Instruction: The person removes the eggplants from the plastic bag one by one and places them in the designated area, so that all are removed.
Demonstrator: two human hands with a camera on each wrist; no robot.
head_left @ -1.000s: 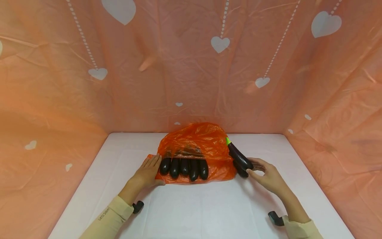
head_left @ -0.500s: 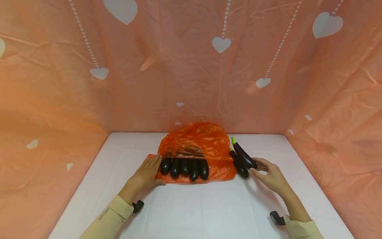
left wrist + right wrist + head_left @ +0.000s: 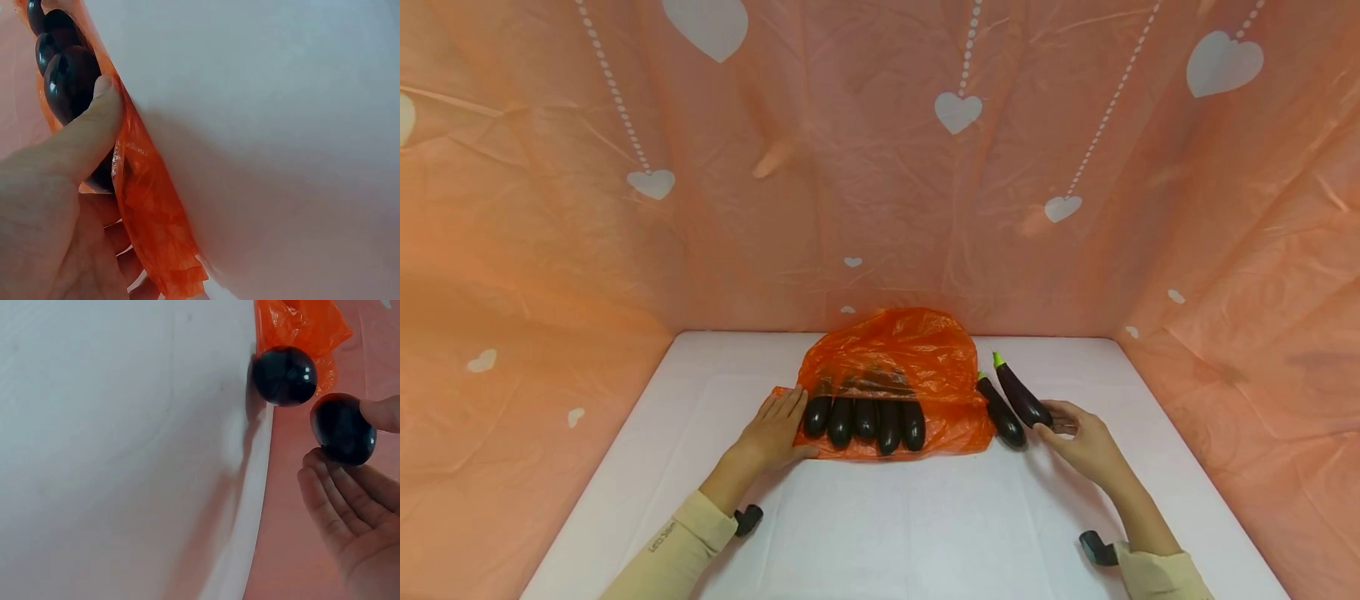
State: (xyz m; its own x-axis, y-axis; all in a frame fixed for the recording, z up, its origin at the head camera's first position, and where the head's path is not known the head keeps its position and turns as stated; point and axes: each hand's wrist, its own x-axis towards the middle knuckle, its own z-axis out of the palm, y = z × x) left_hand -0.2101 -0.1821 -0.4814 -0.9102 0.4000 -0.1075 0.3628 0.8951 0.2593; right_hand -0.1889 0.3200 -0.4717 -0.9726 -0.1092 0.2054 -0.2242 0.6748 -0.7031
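Observation:
A thin orange plastic bag [image 3: 917,346] lies at the back of the table with a row of several dark eggplants [image 3: 866,419] showing at its front. My left hand [image 3: 767,437] rests on the bag's left edge, fingers extended. In the left wrist view its thumb lies against the nearest eggplant [image 3: 67,81]. My right hand [image 3: 1086,442] pinches the rounded end of an eggplant [image 3: 1021,393] between thumb and fingers, its green stem pointing away. Another eggplant [image 3: 1004,419] lies against the bag's right side, left of the held one, with a gap showing between them.
A white cloth [image 3: 902,533] covers the table. Peach sheeting [image 3: 880,208] with white hearts rises behind and on both sides. Dark wrist cameras [image 3: 1097,550] sit at both cuffs.
My right hand has moved the pinched eggplant rightward, away from the bag, uncovering more of the other eggplant beside it. My left hand has stayed at the bag's edge.

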